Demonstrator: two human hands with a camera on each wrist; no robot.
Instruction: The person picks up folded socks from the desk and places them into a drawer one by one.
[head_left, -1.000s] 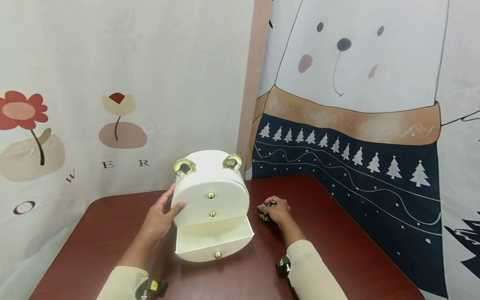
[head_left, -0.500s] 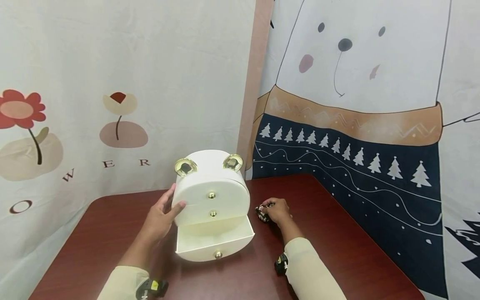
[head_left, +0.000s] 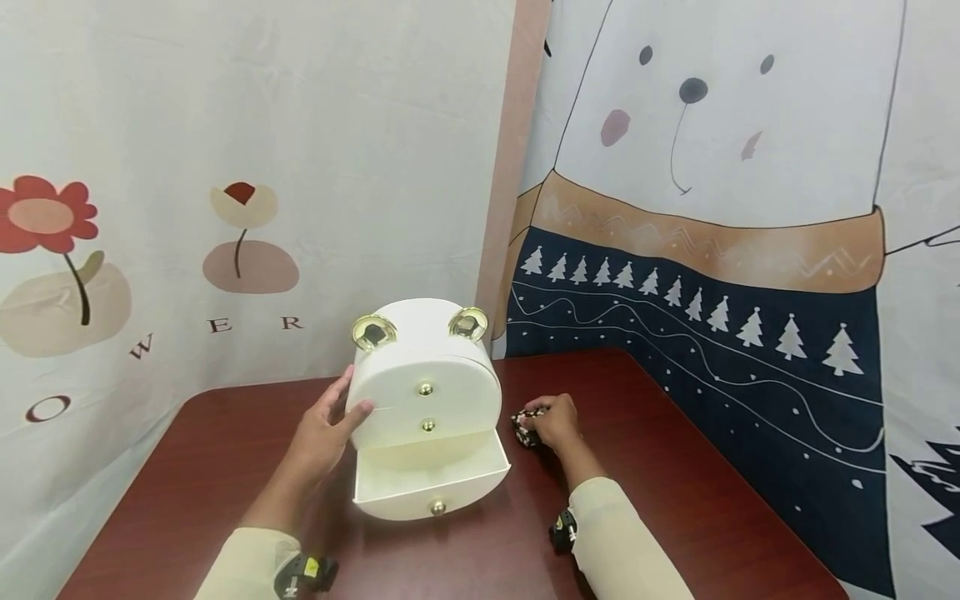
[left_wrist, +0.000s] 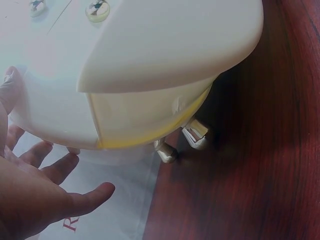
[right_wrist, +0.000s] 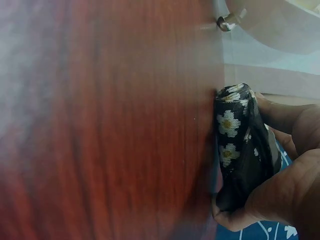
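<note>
A cream drawer box (head_left: pixel 427 375) with gold knobs and two round gold-rimmed pieces on top stands on the table on small gold legs (left_wrist: pixel 195 132). Its lowest drawer (head_left: pixel 435 475) is pulled out, with nothing seen inside. At the box's left side my left hand (head_left: pixel 318 437) holds it, thumb on the front face and fingers along the side. To the right of the box, my right hand (head_left: pixel 557 421) pinches a black fabric piece with white daisies (right_wrist: pixel 232 145) at the tabletop. In the right wrist view it looks folded or rolled; its exact kind is unclear.
The dark red wooden table (head_left: pixel 675 492) runs out to both sides of the box. Behind it hang a pale flower-print cloth (head_left: pixel 360 150) and a bear-print cloth (head_left: pixel 720 167), both meeting the table's back edge.
Over the last second the right hand shifts very slightly with the daisy-patterned piece still in its fingers. The left hand and the box stay where they were; the head view turns a little.
</note>
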